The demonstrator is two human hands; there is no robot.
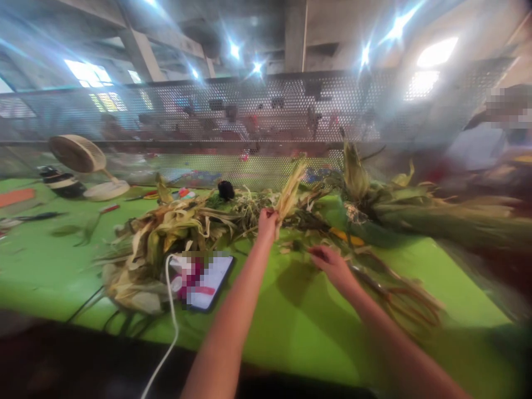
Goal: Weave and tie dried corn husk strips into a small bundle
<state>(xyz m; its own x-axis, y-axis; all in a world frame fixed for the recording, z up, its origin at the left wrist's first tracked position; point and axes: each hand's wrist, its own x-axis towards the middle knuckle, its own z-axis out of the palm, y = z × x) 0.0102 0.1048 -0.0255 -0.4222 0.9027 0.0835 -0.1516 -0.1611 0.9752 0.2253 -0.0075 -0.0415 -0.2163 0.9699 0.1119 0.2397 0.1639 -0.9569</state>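
Green covers the desk in front of us, and its near part is bare. On the near left lies a phone with a white cable going to it, just beside a heap of dry corn husks.

Our left hand reaches forward, and its fingers are closed around the lower end of a pale husk bundle. The bundle stands tilted, with its long axis rising up and to the right, away from us, above the middle of the desk. Our right hand lies low over the desk among thin stalks; its fingers are bent and narrow, touching the stalks, but we cannot tell if they grip one.

More green corn plants lie to the right, pointing sideways. Farther left stands a small fan. Behind all runs a perforated metal screen, and a person's sleeve shows at far right.
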